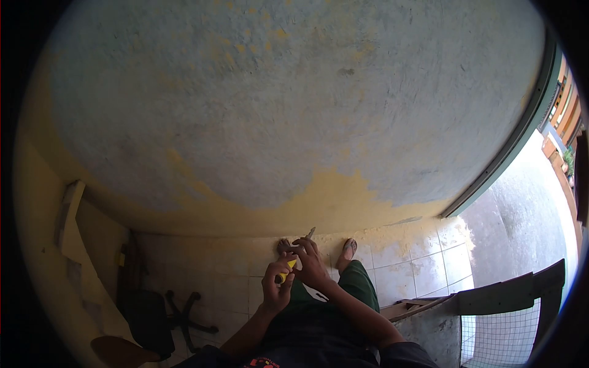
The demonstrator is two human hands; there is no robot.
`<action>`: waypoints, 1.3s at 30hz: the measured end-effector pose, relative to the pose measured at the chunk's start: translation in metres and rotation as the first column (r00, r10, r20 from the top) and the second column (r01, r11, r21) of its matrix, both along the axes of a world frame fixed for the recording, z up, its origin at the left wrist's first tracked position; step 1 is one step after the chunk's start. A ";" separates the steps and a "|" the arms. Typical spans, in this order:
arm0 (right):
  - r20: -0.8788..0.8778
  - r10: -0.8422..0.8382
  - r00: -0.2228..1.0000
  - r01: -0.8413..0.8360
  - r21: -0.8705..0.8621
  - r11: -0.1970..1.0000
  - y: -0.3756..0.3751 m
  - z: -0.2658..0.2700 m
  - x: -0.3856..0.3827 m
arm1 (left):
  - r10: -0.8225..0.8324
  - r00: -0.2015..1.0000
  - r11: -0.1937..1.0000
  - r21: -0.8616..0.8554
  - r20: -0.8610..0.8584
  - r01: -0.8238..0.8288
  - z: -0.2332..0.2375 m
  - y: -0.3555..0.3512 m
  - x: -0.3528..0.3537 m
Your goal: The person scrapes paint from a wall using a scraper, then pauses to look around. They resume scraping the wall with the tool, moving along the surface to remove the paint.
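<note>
In the head view my left hand (277,287) is closed round the yellow handle (289,266) of a bladed tool, whose dark butt end shows below the fingers. A narrow grey blade tip (311,233) sticks out beyond my right hand (311,265), pointing up toward the wall. The fingers of my right hand are bent and closed about the blade part. They hide the middle of the tool, so its exact kind cannot be made out. Both hands are in front of my body, above my feet and apart from the wall (294,122).
Grey patches with yellow paint around them cover the wall. Pale flakes lie on the tiled floor (396,279) along its foot. A wheeled chair base (184,319) stands at lower left, beside a stepped yellow structure (83,264). At right are a doorway edge (491,178) and a worn low partition (432,325).
</note>
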State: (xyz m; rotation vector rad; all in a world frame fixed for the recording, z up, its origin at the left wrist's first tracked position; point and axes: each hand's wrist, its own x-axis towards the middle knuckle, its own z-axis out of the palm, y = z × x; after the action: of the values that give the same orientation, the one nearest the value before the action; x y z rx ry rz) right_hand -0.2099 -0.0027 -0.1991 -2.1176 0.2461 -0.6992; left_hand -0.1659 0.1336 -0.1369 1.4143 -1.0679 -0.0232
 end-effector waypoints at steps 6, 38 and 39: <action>0.207 0.077 0.975 -0.082 0.017 0.997 -0.040 0.029 0.074 | -0.158 0.987 0.970 -0.192 -0.029 0.149 0.037 -0.010 0.033; 0.538 -0.158 0.828 0.170 0.029 0.985 -0.105 0.034 0.203 | -0.433 0.876 0.856 -0.206 0.214 0.474 0.062 -0.076 0.149; 0.547 -0.165 0.821 0.178 0.031 0.984 -0.105 0.031 0.202 | -0.428 0.880 0.858 -0.212 0.208 0.467 0.055 -0.077 0.142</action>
State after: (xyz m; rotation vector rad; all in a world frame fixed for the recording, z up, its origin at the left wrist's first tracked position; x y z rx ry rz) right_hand -0.0077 -0.1082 -0.1679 -1.8316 0.1102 -1.3884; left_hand -0.0239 0.0566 -0.0815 0.9198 -1.4601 -0.1120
